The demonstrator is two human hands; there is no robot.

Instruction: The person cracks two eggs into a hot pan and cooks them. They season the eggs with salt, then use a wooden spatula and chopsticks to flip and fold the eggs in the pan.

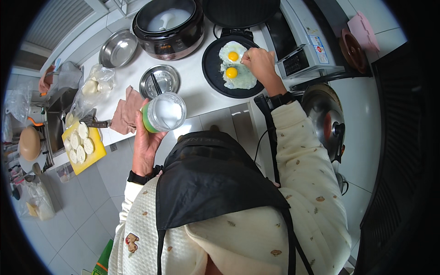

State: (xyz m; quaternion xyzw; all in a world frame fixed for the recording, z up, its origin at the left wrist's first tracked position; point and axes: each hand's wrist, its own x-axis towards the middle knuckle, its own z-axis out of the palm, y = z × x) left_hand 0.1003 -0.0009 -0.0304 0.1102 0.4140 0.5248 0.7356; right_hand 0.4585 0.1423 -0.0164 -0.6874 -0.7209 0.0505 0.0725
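Note:
In my left hand (148, 149) is a clear tub (169, 111) with a green label, tilted toward me and holding white granules. My right hand (259, 63) hovers over the right side of a round black electric griddle (216, 83), fingertips pinched together. Whether anything is between those fingertips is too small to tell. Two fried eggs lie joined on the griddle, the upper with its yolk (233, 56) near my fingers, the lower with its yolk (231, 72) nearer me. Their whites are mostly set, partly translucent around the lower yolk. The griddle's ridged lid (240, 12) stands raised behind.
A multicooker (168, 41) with whitish liquid and a ladle stands at the back. Steel bowl (118, 48), steel dish (147, 82) with black chopsticks, pink cloth (125, 110) and cleaver (99, 123) lie leftward. A yellow cutting board (99, 154) with sliced buns overhangs the counter edge. Rightward sits a lidded pan (318, 106).

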